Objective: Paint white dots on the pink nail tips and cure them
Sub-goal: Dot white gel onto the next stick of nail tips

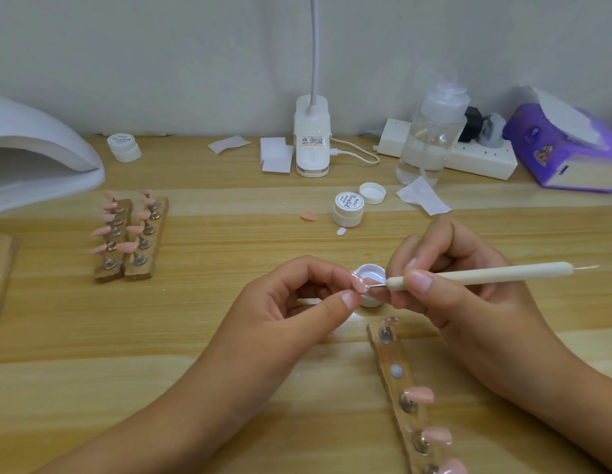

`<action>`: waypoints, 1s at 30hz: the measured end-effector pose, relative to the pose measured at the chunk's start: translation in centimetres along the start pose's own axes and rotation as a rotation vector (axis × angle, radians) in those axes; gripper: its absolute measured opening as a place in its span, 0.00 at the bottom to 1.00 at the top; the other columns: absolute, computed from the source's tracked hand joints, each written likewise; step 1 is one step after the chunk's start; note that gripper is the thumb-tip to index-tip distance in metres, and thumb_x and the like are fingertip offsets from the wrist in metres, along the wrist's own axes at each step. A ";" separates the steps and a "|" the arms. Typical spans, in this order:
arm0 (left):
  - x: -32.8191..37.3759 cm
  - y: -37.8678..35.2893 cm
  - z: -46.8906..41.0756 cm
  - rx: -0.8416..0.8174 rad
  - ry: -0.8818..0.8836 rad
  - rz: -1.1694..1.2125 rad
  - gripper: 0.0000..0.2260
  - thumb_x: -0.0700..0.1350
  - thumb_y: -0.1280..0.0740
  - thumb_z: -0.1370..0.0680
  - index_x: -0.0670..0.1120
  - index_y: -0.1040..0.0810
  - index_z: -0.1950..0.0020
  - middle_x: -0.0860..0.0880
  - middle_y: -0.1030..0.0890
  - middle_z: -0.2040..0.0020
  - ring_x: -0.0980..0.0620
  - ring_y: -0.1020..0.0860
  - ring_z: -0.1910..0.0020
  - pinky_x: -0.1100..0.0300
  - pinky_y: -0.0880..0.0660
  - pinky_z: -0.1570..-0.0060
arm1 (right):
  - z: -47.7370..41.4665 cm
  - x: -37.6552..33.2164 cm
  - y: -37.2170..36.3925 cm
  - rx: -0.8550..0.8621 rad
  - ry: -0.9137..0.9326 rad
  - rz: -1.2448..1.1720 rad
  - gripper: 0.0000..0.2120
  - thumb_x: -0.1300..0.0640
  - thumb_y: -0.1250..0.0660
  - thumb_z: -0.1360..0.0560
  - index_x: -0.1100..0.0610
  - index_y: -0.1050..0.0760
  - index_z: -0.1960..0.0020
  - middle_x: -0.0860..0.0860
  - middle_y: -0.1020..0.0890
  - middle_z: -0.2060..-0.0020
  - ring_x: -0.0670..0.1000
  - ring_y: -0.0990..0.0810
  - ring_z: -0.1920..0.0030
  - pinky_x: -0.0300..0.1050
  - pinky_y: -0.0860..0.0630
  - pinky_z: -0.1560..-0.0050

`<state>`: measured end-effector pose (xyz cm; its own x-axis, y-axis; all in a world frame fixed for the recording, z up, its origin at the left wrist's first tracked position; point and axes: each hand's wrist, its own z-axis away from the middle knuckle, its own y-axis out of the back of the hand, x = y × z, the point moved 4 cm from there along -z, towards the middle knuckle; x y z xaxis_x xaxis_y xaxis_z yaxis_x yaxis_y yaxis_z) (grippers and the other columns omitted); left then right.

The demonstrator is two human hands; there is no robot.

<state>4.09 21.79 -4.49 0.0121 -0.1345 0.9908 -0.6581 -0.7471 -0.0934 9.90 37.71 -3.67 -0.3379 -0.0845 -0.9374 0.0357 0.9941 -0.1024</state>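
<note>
Pink nail tip (359, 281) sits pinched in left fingers (349, 299); right fingers (417, 280) grip dotting pen (485, 272) touching its edge.

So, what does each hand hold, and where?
The left hand pinches a pink nail tip by one end; the right hand grips the white dotting pen near its metal tip.

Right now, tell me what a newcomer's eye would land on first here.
The two hands at centre: the left hand pinches a pink nail tip while the right hand holds a white dotting pen to it. Next, pink tips on wooden stands at left, beside the white curing lamp.
</note>
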 end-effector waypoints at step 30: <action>0.2 -0.1 0.1 -0.006 -0.004 0.010 0.05 0.52 0.29 0.34 0.54 0.17 0.60 0.57 0.19 0.61 0.59 0.25 0.59 0.71 0.28 0.59 | 0.0 -0.2 0.0 -0.021 0.010 -0.055 0.11 0.48 0.27 0.28 0.53 0.26 0.58 0.48 0.19 0.63 0.47 0.19 0.60 0.53 0.20 0.50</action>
<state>4.17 21.79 -4.33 0.0081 -0.1441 0.9895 -0.6630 -0.7416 -0.1026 9.98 37.77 -3.48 -0.3485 -0.1388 -0.9270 -0.0029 0.9891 -0.1470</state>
